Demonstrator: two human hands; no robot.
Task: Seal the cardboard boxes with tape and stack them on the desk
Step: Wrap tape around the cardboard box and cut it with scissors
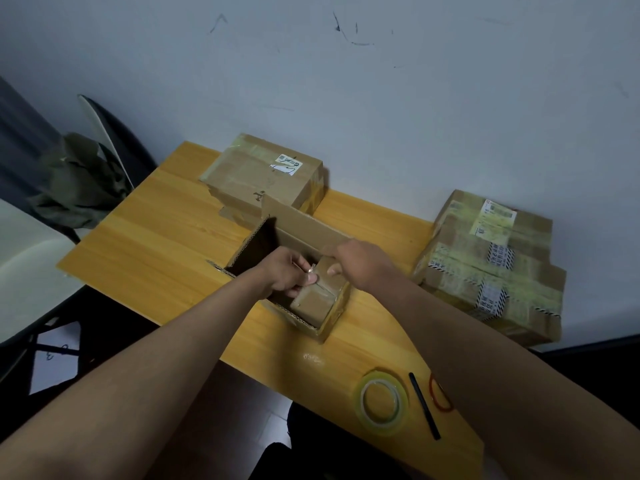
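- An open cardboard box (pixel 304 271) sits in the middle of the wooden surface (pixel 166 244), one flap standing up at its far side and another at its left, so it is not yet ready for tape.
- The left hand (pixel 291 275) reaches into the box; its grip is narrow, thumb and fingers pinching a small shiny scrap, probably a bit of clear tape, at the edge of the folded-down flap (pixel 320 296).
- The right hand (pixel 360 263) rests on that flap from the right, thumb on the cardboard. Whether its fingers curl over the far edge cannot be told; it looks to be steadying the flap while the left hand works.
- The tape roll (pixel 381 403) lies flat near the front edge of the surface, within easy reach of the right arm, with a black pen-like stick (pixel 424 407) and a red rubber band (pixel 440 393) just beside it.
- A taped box (pixel 263 174) stands at the back against the wall, touching the open box's raised flap.
- Two more taped boxes (pixel 491 265) sit one on top of the other at the right end, seemingly the stack already begun.
- Judging by this, the remaining flaps must be folded shut before the tape roll is picked up.
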